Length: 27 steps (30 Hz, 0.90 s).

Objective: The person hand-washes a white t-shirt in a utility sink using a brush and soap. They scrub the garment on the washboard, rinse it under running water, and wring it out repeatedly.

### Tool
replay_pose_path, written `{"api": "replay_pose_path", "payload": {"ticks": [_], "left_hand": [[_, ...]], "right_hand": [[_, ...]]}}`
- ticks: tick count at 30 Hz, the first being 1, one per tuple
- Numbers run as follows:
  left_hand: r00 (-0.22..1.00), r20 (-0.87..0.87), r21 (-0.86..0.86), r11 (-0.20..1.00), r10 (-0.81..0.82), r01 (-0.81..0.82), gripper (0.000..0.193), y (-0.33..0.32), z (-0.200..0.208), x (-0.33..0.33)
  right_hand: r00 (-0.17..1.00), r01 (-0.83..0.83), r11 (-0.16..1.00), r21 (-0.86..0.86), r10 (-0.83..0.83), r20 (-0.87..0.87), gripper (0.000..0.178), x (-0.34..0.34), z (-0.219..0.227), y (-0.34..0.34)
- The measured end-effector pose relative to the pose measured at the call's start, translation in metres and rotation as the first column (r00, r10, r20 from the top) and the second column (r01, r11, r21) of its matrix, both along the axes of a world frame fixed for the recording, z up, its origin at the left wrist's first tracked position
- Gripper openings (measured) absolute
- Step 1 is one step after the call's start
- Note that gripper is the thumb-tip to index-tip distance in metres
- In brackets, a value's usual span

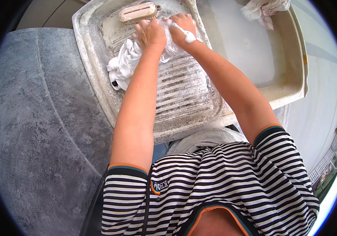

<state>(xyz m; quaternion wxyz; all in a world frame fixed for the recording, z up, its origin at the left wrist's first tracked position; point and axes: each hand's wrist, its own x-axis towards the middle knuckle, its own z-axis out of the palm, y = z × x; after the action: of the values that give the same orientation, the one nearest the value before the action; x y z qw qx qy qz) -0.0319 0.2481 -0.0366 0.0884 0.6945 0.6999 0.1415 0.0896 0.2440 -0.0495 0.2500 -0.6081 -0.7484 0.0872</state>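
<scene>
A wet white garment (126, 63) lies bunched on the ridged washboard (184, 88) of a worn stone sink. My left hand (151, 33) is closed on its soapy far part, knuckles up. Close beside it, my right hand (183, 28) also grips the sudsy fabric, with a streak of foam across its wrist. The garment's loose end trails to the left of my left forearm and shows a small dark spot. Both sets of fingertips are partly buried in cloth and suds. Just beyond my left hand rests a scrubbing brush (138, 11) with a pale oblong back.
Right of the washboard is a basin (290, 84) of cloudy water (247, 47). A pale, pinkish cloth (266, 8) hangs over its far rim. The sink's raised edge (91, 74) borders the washboard on the left, beside a grey mottled surface (46, 118).
</scene>
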Motion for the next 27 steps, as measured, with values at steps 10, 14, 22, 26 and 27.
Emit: {"api": "replay_pose_path", "payload": {"ticks": [10, 14, 22, 26, 27], "left_hand": [[0.872, 0.373, 0.348, 0.919, -0.316, 0.184, 0.019, -0.135, 0.016, -0.007], [0.987, 0.155, 0.213, 0.977, -0.036, 0.003, 0.013, -0.023, -0.006, -0.006], [0.943, 0.284, 0.296, 0.951, -0.173, 0.085, 0.023, -0.105, 0.012, -0.023], [0.867, 0.307, 0.373, 0.887, -0.393, 0.271, 0.027, -0.164, 0.021, -0.021], [0.88, 0.329, 0.37, 0.904, -0.344, 0.215, 0.024, -0.136, 0.008, -0.02]], "right_hand": [[0.909, -0.164, 0.986, -0.027, 0.141, -0.391, 0.017, 0.011, 0.021, -0.127], [0.97, -0.133, 0.982, 0.132, 0.156, -0.186, 0.014, 0.003, 0.002, -0.018], [0.918, -0.188, 0.981, 0.045, 0.192, -0.348, 0.03, 0.003, 0.027, -0.083], [0.854, -0.282, 0.959, -0.015, 0.243, -0.46, 0.024, 0.012, 0.024, -0.127], [0.862, -0.26, 0.965, -0.022, 0.221, -0.456, 0.023, 0.009, 0.023, -0.115]]}}
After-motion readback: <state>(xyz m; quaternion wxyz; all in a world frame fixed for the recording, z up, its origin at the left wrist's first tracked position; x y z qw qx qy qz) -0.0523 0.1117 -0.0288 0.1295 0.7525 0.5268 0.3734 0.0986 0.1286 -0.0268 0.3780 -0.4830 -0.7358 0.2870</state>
